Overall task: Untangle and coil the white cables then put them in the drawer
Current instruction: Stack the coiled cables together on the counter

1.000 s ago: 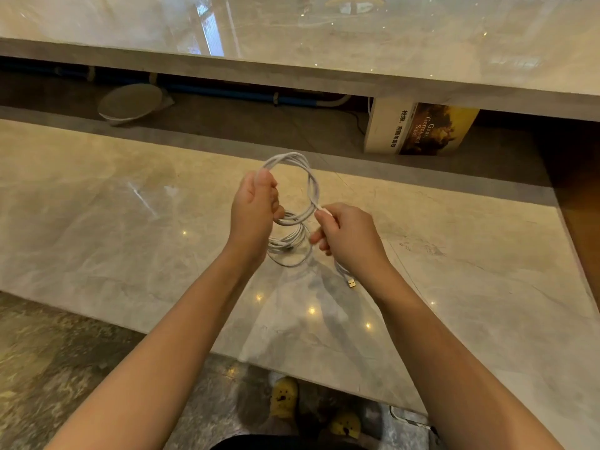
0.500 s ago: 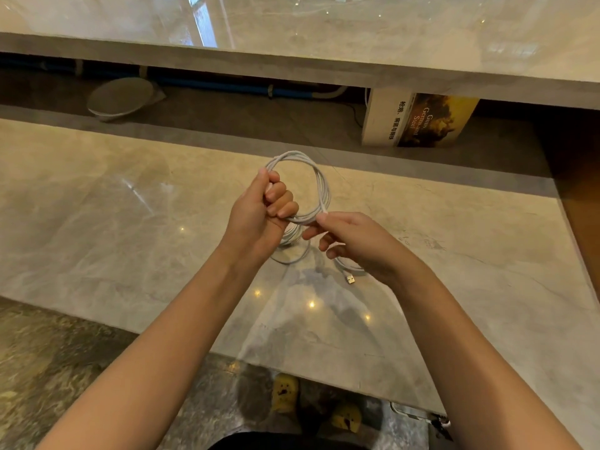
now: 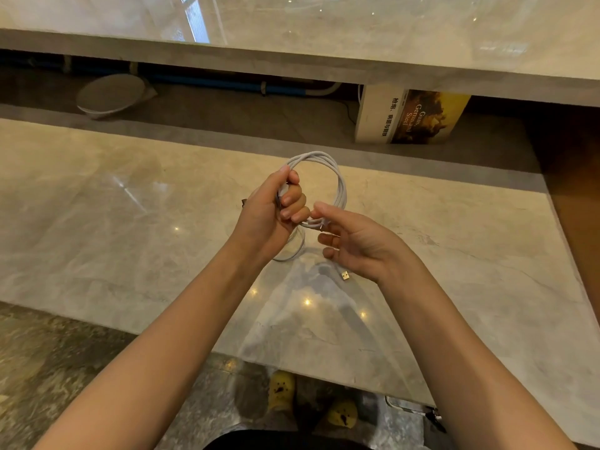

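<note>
Above one counter [image 3: 97,222], left hand [image 3: 272,212] and right hand [image 3: 363,245] hold one coiled cable [image 3: 341,186].

Warm glare, perhaps slight edge-warp

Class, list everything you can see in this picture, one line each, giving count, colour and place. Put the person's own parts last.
white cable: one, white, coiled in loops, held above the counter
USB plug: one, white with metal tip, dangling below the coil
marble counter: one, beige-grey, under the hands
upper slab: one, grey, across the top
book: one, white spine, yellow-brown cover, standing under the upper slab, right
round dish: one, grey, under the slab, left
pipes: blue, behind the dish; count unclear
slippers: two, yellow, on the floor
left hand: grips the coil
right hand: pinches the cable
</note>
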Motion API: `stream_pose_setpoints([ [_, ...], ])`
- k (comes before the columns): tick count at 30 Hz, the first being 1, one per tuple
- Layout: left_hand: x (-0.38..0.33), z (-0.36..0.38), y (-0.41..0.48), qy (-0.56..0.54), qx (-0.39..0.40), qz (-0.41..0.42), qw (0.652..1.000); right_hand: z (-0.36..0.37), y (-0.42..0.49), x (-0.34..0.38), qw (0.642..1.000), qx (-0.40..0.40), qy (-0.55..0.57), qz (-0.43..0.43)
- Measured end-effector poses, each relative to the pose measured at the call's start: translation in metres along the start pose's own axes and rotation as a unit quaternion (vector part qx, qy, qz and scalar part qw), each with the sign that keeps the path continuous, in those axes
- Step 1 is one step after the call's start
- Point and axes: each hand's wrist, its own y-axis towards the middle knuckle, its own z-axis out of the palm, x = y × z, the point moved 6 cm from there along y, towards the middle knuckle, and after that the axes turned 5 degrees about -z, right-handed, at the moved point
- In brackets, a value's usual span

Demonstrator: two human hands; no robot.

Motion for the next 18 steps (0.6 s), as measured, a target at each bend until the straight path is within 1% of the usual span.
stream_pose_setpoints([
  [1,0.002,0.0,0.001,-0.008,0.002,-0.01,1.0,-0.004,0.001,0.002,1.0,-0.026,-0.007,-0.014],
  [3,0.007,-0.001,0.003,-0.013,-0.003,-0.026,1.0,-0.015,0.002,0.009,0.993,-0.085,-0.054,-0.069],
  [5,0.015,-0.004,0.006,-0.003,-0.02,-0.038,0.999,-0.027,0.0,0.017,0.975,-0.128,-0.116,-0.137],
  [7,0.024,-0.008,0.009,0.045,-0.048,-0.046,0.997,-0.04,-0.002,0.021,0.955,-0.15,-0.179,-0.181],
  [8,0.028,-0.011,0.01,0.102,-0.068,-0.051,0.991,-0.047,-0.003,0.022,0.947,-0.16,-0.205,-0.191],
  [10,0.039,-0.015,0.011,0.232,-0.11,-0.068,0.964,-0.063,-0.003,0.019,0.936,-0.178,-0.238,-0.189],
  [11,0.045,-0.017,0.012,0.274,-0.125,-0.079,0.95,-0.072,-0.001,0.016,0.932,-0.187,-0.252,-0.182],
  [14,0.066,-0.02,0.016,0.342,-0.16,-0.094,0.921,-0.095,0.006,0.0,0.91,-0.217,-0.312,-0.164],
  [18,0.087,-0.023,0.02,0.464,-0.197,-0.065,0.861,-0.113,0.013,-0.02,0.88,-0.257,-0.373,-0.146],
])
